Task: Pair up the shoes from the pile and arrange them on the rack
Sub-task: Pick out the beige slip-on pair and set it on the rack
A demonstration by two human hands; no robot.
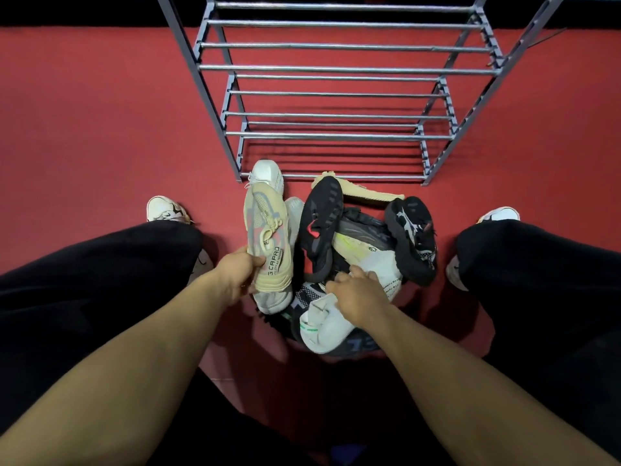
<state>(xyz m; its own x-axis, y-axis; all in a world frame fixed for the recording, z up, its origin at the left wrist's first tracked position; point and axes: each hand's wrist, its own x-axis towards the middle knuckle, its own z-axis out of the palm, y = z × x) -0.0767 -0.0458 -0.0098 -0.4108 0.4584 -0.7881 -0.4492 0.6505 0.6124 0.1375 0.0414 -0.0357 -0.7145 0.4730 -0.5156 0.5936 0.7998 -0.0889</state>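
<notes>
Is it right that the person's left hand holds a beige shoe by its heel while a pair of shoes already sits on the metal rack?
Not quite. In the head view, the left hand does grip the beige shoe at its heel end, but the metal rack holds no shoes at all: every bar is bare. The other shoes lie in the pile on the red floor in front of it.

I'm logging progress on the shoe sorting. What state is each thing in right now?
Rack: upright, no shoes on its bars.
Beige shoe: held at the heel by the left hand.
Right hand: reaching into the pile, resting on a white shoe.
Black shoes: unsorted in the pile.
</notes>
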